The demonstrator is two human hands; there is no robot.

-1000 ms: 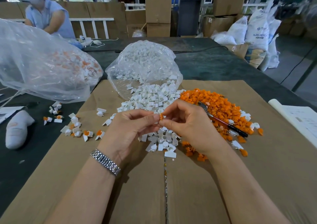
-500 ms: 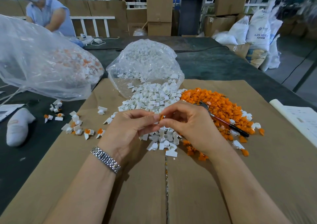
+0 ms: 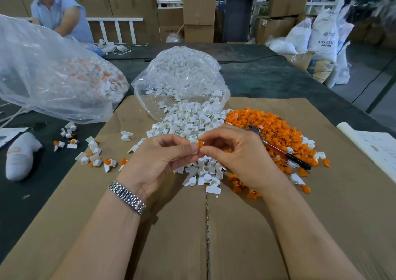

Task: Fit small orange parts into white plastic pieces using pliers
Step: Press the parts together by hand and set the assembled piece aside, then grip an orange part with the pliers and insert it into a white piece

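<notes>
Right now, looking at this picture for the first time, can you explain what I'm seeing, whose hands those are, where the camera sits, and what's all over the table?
There is no machine here. One camera, worn on a person's head, looks forward and down at their own two bare hands. The left hand, with a silver metal watch band on the wrist, and the right hand meet in the middle, both pinching one small orange plastic part. They work over a flat brown cardboard sheet. On it lie a heap of small white plastic pieces spilling from a clear plastic bag, and a pile of orange parts to the right. Thin pliers with a dark handle rest on the orange pile, untouched. A larger clear bag at left seems to hold white pieces with orange fitted.
</notes>
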